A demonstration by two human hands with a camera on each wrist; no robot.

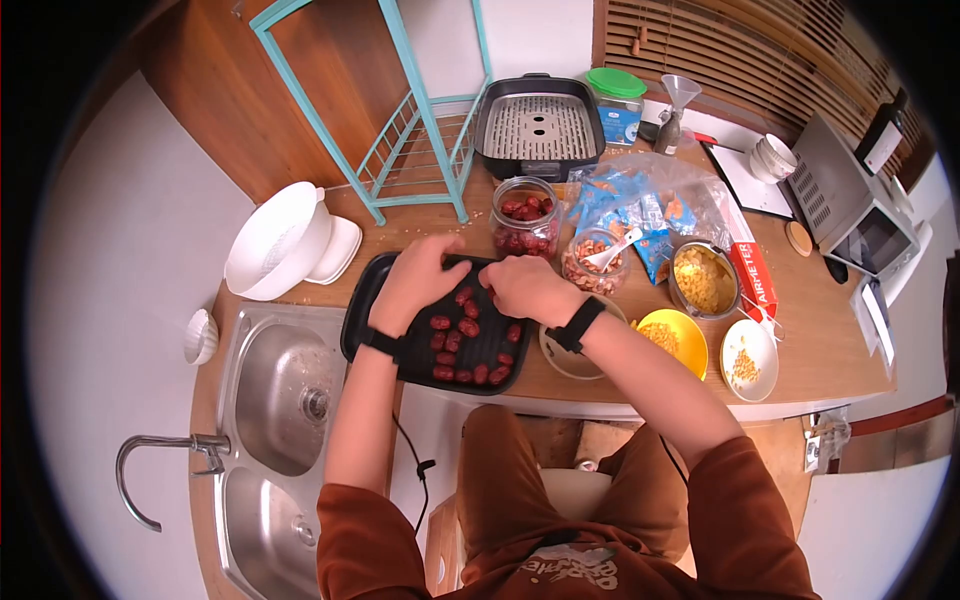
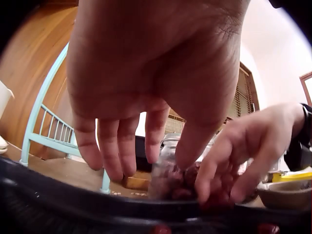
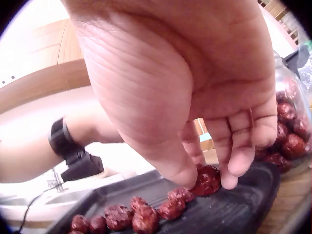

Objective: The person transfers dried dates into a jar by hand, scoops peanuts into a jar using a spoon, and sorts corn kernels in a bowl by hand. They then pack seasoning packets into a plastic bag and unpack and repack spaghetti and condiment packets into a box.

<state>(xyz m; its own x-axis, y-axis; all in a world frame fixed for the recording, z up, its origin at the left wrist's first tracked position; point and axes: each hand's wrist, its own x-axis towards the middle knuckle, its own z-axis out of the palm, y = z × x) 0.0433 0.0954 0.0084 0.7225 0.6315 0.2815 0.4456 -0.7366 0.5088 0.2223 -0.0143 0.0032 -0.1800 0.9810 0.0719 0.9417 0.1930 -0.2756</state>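
Note:
A black ridged tray (image 1: 420,372) holds several red dates (image 1: 468,327) in its middle and along its near side. Over the tray's far right part, my right hand (image 1: 535,290) pinches one date (image 3: 206,180) between thumb and fingers. My left hand (image 1: 415,285) hovers above the tray's far left part, its fingers loosely bent with nothing between them, as the left wrist view (image 2: 156,87) shows. Just beyond the tray stands an open glass jar (image 1: 525,243) filled with dates.
Right of the tray are a jar of nuts with a white spoon (image 1: 612,252), a yellow bowl (image 1: 690,345), a pot (image 1: 704,280) and a white bowl (image 1: 750,362). A sink (image 1: 285,390) lies left, a teal rack (image 1: 420,110) behind, a white strainer (image 1: 285,245) back left.

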